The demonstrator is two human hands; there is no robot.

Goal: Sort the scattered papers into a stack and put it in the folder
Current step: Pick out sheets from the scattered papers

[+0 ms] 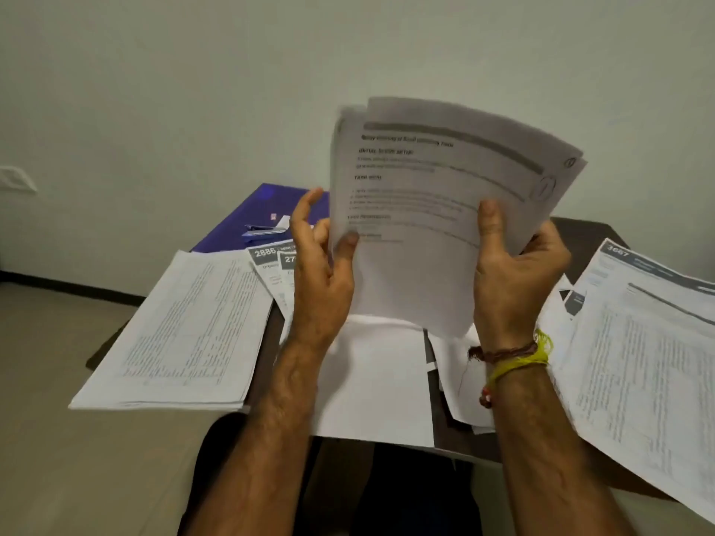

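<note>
Both hands, left hand (321,265) and right hand (514,272), grip a partial stack (437,210) at frame centre; scattered papers (182,330) below and the blue folder (247,214) at centre left await.

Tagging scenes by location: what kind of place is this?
Probably a home or small office room with a desk. A dark table is strewn with printed papers, a purple folder lies at its far side, and a plain wall with a switch plate stands behind.
</note>
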